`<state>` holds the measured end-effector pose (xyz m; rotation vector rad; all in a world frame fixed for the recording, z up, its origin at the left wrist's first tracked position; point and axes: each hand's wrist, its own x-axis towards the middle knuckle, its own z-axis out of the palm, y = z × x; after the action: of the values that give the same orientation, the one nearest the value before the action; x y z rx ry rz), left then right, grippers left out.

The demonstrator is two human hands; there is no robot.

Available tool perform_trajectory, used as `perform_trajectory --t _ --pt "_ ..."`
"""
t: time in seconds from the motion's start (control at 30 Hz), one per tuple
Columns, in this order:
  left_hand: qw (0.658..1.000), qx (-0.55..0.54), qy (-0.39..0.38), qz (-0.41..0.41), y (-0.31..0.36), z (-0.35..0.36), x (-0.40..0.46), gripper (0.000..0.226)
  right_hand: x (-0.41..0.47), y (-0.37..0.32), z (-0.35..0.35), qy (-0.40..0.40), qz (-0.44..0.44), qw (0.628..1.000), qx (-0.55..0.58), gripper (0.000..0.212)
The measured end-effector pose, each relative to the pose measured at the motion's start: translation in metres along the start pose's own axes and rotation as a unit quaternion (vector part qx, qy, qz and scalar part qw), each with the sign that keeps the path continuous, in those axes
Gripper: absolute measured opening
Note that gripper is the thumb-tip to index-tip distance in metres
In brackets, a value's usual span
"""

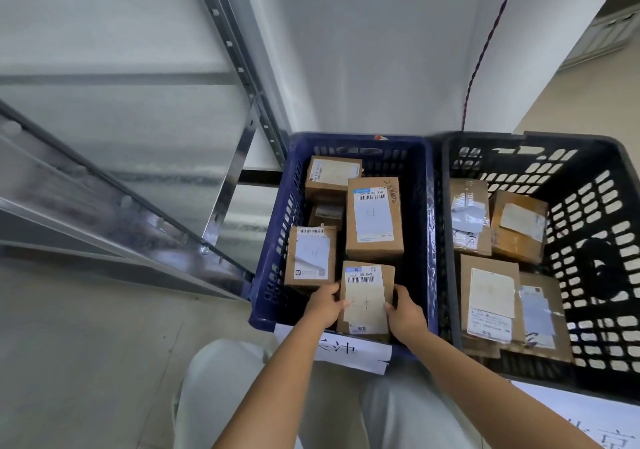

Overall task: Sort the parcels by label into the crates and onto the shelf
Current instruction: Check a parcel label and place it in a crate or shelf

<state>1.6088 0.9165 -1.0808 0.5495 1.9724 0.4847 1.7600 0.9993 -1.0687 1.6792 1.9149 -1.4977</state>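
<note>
A small brown cardboard parcel point(367, 292) with a barcode label lies at the near end of the blue crate point(273, 240). My left hand point(323, 304) grips its left edge and my right hand point(405, 313) grips its right edge. Several other labelled parcels sit deeper in the blue crate, such as a tall one point(374, 220) and one at the left point(310, 256). The black crate point(595, 206) stands to the right and holds several flatter parcels point(490, 301).
A metal shelf frame point(221, 185) with perforated uprights stands to the left of the blue crate. Paper signs with handwriting hang on the near walls of the blue crate point(349, 351) and the black crate point(588, 424). A dark red cord point(485, 50) runs down the wall behind.
</note>
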Motion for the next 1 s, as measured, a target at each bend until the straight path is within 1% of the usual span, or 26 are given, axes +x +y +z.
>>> perform_trajectory --t 0.07,0.17,0.23,0.37,0.57,0.7,0.77,0.87,0.93,1.0 --pt "1.0 -0.023 0.0 -0.003 0.0 0.002 -0.003 0.044 -0.002 0.0 0.001 0.004 -0.004 1.0 0.005 0.052" --pt "0.998 -0.057 -0.011 -0.024 0.002 -0.002 -0.004 0.038 -0.002 -0.001 0.0 0.005 -0.001 1.0 0.019 0.048" --pt "0.998 -0.067 0.003 -0.02 0.001 -0.001 -0.002 0.036 0.001 -0.001 0.0 0.012 0.003 0.999 0.035 0.044" --pt "0.998 -0.043 0.044 -0.014 -0.004 0.006 -0.001 0.03 0.002 0.001 0.006 0.023 0.007 0.999 0.048 0.038" --pt "0.998 -0.03 0.049 -0.02 -0.004 0.009 0.001 0.028 0.007 0.004 0.007 0.013 0.011 0.998 0.066 0.037" --pt "0.997 -0.021 0.07 -0.017 -0.002 0.011 -0.002 0.027 0.008 0.005 0.007 0.014 -0.003 0.997 0.071 0.038" --pt "0.998 -0.001 0.067 -0.013 0.003 0.008 -0.007 0.032 0.006 0.004 0.005 0.009 0.0 0.997 0.078 0.042" --pt "0.998 -0.011 0.062 -0.01 0.007 0.0 -0.016 0.04 0.002 -0.001 -0.003 0.008 -0.008 0.993 0.115 0.062" --pt "0.995 -0.027 0.091 -0.009 0.011 -0.007 -0.025 0.048 -0.003 -0.008 -0.01 0.019 -0.028 0.99 0.14 0.075" --pt "0.988 -0.013 0.154 0.009 0.018 -0.016 -0.038 0.048 -0.008 -0.017 -0.018 0.038 -0.075 0.988 0.128 0.083"
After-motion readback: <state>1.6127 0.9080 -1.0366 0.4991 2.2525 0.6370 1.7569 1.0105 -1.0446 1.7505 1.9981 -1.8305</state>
